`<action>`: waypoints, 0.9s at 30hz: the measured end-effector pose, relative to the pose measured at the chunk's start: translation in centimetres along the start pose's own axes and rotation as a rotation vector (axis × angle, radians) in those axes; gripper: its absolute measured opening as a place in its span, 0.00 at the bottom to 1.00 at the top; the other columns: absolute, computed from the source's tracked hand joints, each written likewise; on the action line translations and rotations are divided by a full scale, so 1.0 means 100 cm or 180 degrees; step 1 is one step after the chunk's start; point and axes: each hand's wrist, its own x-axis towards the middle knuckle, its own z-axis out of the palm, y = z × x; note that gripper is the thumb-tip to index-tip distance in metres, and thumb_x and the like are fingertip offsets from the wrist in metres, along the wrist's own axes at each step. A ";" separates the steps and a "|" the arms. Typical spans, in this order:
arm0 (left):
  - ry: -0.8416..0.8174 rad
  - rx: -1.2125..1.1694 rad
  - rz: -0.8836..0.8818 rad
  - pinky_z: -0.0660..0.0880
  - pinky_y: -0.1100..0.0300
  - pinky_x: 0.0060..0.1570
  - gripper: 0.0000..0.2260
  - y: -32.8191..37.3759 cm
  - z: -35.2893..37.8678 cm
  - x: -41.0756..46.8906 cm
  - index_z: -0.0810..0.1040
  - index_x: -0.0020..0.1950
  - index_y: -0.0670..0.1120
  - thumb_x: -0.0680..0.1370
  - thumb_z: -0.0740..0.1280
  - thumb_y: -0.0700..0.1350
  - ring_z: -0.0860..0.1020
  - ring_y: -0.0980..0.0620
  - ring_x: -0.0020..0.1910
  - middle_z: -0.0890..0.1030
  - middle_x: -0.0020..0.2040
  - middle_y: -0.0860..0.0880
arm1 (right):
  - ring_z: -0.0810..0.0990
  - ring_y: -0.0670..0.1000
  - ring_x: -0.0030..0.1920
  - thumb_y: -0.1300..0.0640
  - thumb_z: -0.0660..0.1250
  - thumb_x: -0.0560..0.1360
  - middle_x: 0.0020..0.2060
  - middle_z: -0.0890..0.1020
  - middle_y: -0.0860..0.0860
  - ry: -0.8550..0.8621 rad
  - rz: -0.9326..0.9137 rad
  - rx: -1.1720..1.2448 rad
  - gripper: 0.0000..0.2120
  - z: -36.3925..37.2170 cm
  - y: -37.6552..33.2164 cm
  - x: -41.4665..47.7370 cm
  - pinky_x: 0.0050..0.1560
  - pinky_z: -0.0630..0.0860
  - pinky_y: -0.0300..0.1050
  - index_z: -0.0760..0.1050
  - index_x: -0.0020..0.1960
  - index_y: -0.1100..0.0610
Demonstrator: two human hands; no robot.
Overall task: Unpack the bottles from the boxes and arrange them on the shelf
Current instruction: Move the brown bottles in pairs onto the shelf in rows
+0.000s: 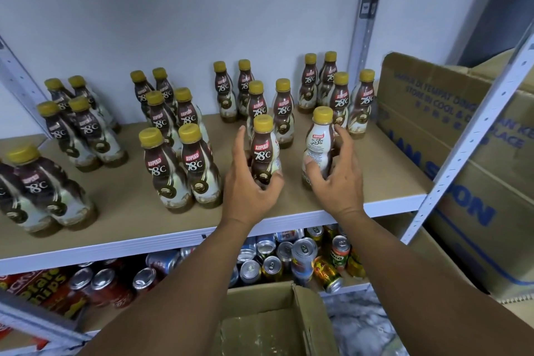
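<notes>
- Grips the left bottle (pixel 264 150) with the left hand (pixel 251 182) at the centre of the frame, fingers curled round its lower body, brown label facing the camera.
- Grips the right bottle (pixel 318 147) with the right hand (pixel 338 176) just right of centre, thumb on the white side of the label, fingers round the far side.
- Keeps both yellow-capped bottles upright, near each other, over the front part of the shelf (pixel 289 221); cannot tell whether their bases touch the board.
- Behind and to the left: more shelved bottles (pixel 179 165), standing in pairs in rows running to the wall.
- Bottom centre: an open cardboard box (pixel 306 315).
- Right edge: a large carton (pixel 462 130) with blue print.
- Below the board: cans (pixel 302 254), some upright, some lying; lower left, potato chips packs (pixel 43 286).
</notes>
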 end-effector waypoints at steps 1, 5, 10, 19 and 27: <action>-0.0008 -0.0010 0.0031 0.77 0.67 0.47 0.43 0.000 0.000 0.000 0.52 0.82 0.59 0.74 0.74 0.45 0.81 0.58 0.45 0.80 0.58 0.57 | 0.75 0.53 0.67 0.41 0.66 0.73 0.68 0.75 0.52 0.0018 -0.0020 -0.0011 0.37 0.000 0.001 0.000 0.64 0.76 0.59 0.61 0.77 0.52; -0.0038 -0.0052 0.0097 0.79 0.65 0.46 0.43 0.001 0.000 -0.001 0.52 0.82 0.59 0.73 0.73 0.44 0.81 0.55 0.46 0.80 0.61 0.54 | 0.76 0.53 0.65 0.40 0.67 0.74 0.67 0.75 0.52 0.0107 0.0021 -0.0006 0.37 0.001 0.001 -0.002 0.62 0.77 0.58 0.60 0.78 0.52; 0.0052 -0.0003 0.0072 0.80 0.51 0.55 0.43 0.002 0.000 -0.001 0.51 0.81 0.61 0.71 0.71 0.48 0.80 0.53 0.58 0.78 0.65 0.49 | 0.75 0.52 0.65 0.38 0.68 0.74 0.67 0.74 0.53 0.0070 0.0060 -0.0053 0.38 0.002 0.001 -0.002 0.63 0.77 0.55 0.59 0.78 0.51; 0.0053 0.0020 0.0032 0.81 0.51 0.48 0.43 0.004 -0.001 -0.002 0.52 0.80 0.60 0.71 0.72 0.46 0.81 0.55 0.48 0.80 0.56 0.53 | 0.75 0.45 0.57 0.47 0.76 0.74 0.62 0.77 0.52 0.0202 0.0087 -0.0041 0.37 0.003 -0.001 -0.001 0.58 0.76 0.46 0.62 0.76 0.53; 0.0084 0.0012 0.0085 0.80 0.56 0.49 0.42 0.005 0.000 -0.002 0.53 0.81 0.57 0.72 0.71 0.46 0.81 0.58 0.49 0.80 0.58 0.52 | 0.77 0.51 0.61 0.41 0.71 0.72 0.64 0.75 0.53 0.0312 0.0013 0.0054 0.38 0.001 0.002 -0.002 0.60 0.76 0.50 0.60 0.76 0.53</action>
